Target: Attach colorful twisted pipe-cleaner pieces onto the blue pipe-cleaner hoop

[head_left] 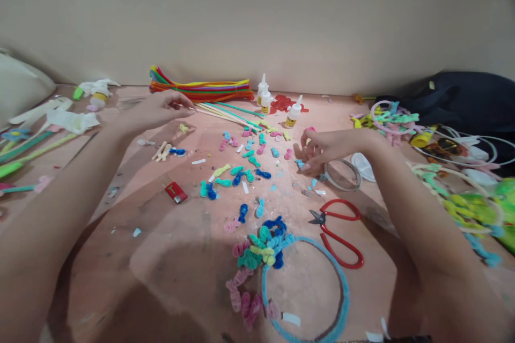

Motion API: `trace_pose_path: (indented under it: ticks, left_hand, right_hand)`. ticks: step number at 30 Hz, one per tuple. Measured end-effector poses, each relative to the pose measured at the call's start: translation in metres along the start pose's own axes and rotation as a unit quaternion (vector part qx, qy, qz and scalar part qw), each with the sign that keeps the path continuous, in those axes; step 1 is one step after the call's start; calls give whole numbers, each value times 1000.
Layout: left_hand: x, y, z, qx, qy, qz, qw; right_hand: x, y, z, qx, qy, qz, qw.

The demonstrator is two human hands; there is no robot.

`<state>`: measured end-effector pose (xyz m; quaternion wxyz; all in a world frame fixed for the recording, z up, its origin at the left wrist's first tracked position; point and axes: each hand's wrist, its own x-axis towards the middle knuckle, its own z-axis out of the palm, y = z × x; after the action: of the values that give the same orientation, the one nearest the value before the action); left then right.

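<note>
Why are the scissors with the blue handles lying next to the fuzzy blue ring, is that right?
Not quite: the scissors have red handles, not blue. The head view shows them lying on the table just right of the fuzzy blue ring, as you said.

No legible word, brand or number is found anywhere in view. A single pale mark resembling a "T" is seen on the small red object (176, 192) lying on the table (169, 257); it cannot be read with certainty. Labels on the glue bottles (263, 97) are too small to be read.
</note>
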<state>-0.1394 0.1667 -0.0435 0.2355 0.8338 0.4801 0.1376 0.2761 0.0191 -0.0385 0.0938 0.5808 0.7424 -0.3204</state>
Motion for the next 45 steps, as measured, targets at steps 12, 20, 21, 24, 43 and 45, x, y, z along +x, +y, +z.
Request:
trace_pose_path:
  ticks: [12, 20, 21, 24, 43, 45]
  left_hand:
    - [-25, 63, 21, 56, -86, 76, 992]
    - [-33, 132, 70, 139, -63, 270, 951]
    - [-30, 140, 77, 182, -39, 291, 938]
    - [-21, 162, 95, 250, 11, 307, 918]
    - [5, 145, 76, 1, 5, 309, 951]
    - [7, 144, 75, -51, -3, 301, 952]
  right_hand:
    - [3, -12, -1, 43, -24, -83, 995]
    - [-4, -28, 0, 236, 20, -130, 963]
    - [-4, -30, 0, 257, 41, -121, 958]
    - [-3, -36, 1, 310, 100, -85, 942]
    - [10, -52, 18, 405, 266, -204, 851]
    - [11, -57, 22, 337, 310, -236, 857]
